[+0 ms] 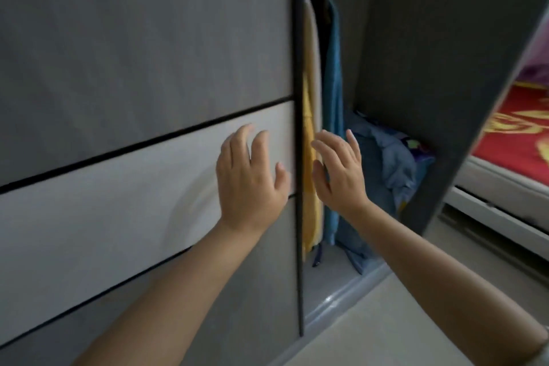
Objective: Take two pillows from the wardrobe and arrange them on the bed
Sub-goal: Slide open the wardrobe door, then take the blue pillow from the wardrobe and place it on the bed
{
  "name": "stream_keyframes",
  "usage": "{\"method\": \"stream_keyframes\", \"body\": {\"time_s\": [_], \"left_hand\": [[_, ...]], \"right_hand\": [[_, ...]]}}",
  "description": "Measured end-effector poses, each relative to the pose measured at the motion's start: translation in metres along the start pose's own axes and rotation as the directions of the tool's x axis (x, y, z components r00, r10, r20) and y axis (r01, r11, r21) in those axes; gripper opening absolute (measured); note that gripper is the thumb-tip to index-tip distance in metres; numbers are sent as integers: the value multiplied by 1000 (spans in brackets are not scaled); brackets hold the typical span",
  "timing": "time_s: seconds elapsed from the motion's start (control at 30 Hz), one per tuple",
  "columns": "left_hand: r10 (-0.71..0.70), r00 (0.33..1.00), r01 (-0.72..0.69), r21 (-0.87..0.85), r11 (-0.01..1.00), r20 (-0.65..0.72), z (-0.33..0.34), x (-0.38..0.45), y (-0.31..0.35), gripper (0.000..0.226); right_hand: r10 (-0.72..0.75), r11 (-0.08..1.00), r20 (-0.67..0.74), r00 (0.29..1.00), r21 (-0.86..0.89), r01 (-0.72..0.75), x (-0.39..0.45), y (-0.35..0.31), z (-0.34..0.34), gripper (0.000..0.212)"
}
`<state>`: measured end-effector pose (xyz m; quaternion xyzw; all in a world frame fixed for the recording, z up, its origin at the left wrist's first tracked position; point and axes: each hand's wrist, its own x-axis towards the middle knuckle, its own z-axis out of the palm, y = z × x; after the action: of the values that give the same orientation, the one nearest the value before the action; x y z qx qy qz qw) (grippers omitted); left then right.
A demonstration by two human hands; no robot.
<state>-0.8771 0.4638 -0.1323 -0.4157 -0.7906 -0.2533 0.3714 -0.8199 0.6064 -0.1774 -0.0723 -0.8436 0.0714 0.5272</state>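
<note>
The grey wardrobe's sliding door (142, 74) fills the left of the view, with a dark edge strip (298, 128) and a narrow opening to its right. My left hand (249, 178) lies spread flat on the door's pale middle panel, near that edge. My right hand (341, 172) is spread open in the gap, fingers by the door edge, holding nothing. Inside, a bluish bundle of fabric with a purple print (392, 157) sits low at the back; whether it is a pillow I cannot tell. The bed (517, 140) with a red and yellow cover shows at far right.
Yellow (310, 157) and blue (334, 116) garments hang in the opening just behind my right hand. The wardrobe's dark side panel (445, 68) stands between the opening and the bed. Pale floor (371, 330) and a grey door track (341, 297) lie below.
</note>
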Motion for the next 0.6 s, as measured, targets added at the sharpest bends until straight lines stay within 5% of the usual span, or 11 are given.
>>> {"method": "stream_keyframes", "body": {"time_s": [0.13, 0.23, 0.43, 0.6], "left_hand": [[22, 962, 28, -180, 983, 272, 83, 4, 68, 24], [10, 845, 114, -199, 973, 535, 160, 8, 110, 25], [-143, 586, 267, -23, 963, 798, 306, 28, 170, 27], [-208, 416, 330, 67, 942, 885, 384, 46, 192, 30]], "right_hand": [[133, 983, 177, 975, -153, -106, -36, 97, -45, 23], [321, 911, 268, 909, -351, -218, -60, 178, -74, 29], [664, 718, 349, 661, -545, -434, -86, 330, -89, 34], [702, 696, 400, 589, -562, -448, -82, 416, -74, 38]]}}
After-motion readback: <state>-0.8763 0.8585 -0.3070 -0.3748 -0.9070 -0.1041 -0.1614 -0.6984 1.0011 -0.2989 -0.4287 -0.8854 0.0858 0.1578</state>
